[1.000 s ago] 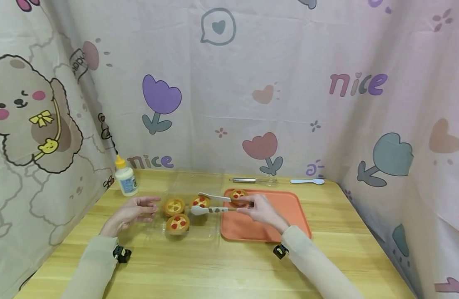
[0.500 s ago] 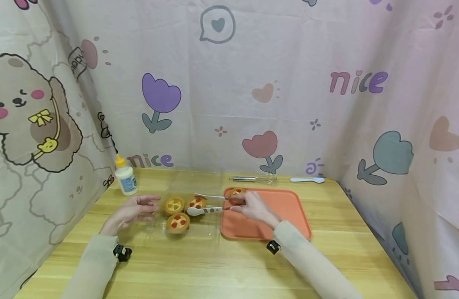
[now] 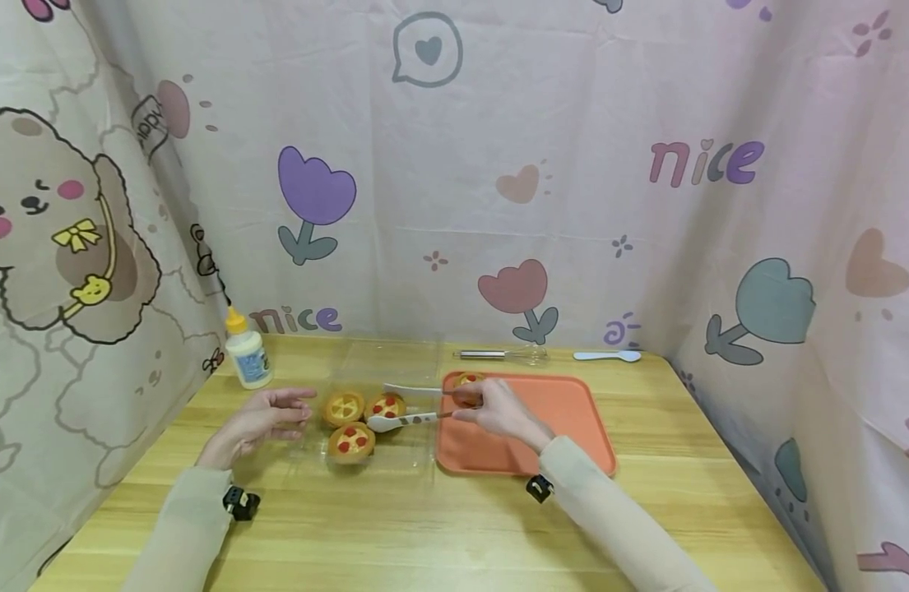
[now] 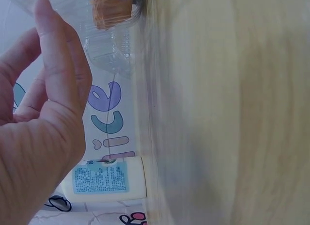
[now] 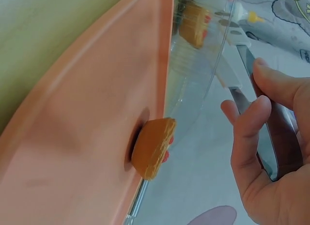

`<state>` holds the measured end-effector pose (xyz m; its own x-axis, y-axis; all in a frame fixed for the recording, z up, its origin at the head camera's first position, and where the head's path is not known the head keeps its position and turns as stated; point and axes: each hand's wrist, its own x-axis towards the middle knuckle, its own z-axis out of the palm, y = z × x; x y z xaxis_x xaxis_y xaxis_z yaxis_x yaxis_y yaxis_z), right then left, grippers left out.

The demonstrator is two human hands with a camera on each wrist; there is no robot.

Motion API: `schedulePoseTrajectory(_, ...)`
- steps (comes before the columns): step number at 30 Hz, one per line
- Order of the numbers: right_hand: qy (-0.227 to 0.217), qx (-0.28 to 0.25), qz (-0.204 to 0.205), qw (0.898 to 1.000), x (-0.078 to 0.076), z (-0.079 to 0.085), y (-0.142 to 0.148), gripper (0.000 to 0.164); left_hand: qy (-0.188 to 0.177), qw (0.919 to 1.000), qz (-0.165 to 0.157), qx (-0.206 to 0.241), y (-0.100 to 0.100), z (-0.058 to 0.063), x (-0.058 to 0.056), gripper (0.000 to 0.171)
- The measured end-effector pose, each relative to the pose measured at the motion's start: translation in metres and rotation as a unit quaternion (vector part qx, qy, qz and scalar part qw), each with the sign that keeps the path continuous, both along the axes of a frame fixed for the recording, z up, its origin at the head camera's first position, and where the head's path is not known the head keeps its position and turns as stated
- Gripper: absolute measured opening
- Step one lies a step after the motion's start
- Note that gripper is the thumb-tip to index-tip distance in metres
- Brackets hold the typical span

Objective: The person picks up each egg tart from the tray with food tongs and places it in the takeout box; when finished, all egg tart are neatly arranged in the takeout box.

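Observation:
My right hand (image 3: 504, 413) grips a pair of tongs (image 3: 417, 418) with white tips and a metal bow, seen closely in the right wrist view. The tips lie on either side of a toy tart with red pieces on top (image 3: 387, 406), inside a clear plastic box (image 3: 410, 456). Two more tarts, one plain yellow (image 3: 344, 408) and one red-dotted (image 3: 351, 443), sit in the same box. Beside the box's left side, my left hand (image 3: 257, 421) has loosely bent fingers and holds nothing. Whether it touches the box I cannot tell.
An orange tray (image 3: 550, 427) lies right of the box, with another red-topped tart (image 5: 152, 148) near its back left corner. Behind stand or lie a whisk (image 3: 491, 355), a pale blue spoon (image 3: 606, 356) and a glue bottle (image 3: 248, 353). A printed curtain (image 3: 424, 189) closes off the back.
My right hand and the tongs have moved slightly left. The tart between the tips has shifted a little left, closer to the other two. My left hand has stayed put.

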<state>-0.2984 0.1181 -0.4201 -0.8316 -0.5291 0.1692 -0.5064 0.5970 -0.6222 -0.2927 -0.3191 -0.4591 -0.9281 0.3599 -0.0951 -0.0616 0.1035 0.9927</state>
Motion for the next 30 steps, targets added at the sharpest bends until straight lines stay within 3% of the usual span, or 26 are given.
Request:
schedulePoseTrajectory(6, -0.002, -0.033, 0.000, 0.999, -0.001, 0.003, 0.007, 0.036, -0.005, 0.9999, 0.005, -0.008, 0.000, -0.001, -0.001, 0.051)
schedulePoseTrajectory(14, 0.010, 0.003, -0.003, 1.000, 0.001, 0.006, 0.013, 0.037, -0.010, 0.9998, 0.013, -0.011, 0.000, 0.000, -0.001, 0.045)
schedulePoseTrajectory(30, 0.008, -0.021, -0.003, 1.000, -0.004, -0.002, 0.012, 0.038, -0.006, 1.0000, -0.001, 0.007, -0.001, -0.001, -0.001, 0.044)
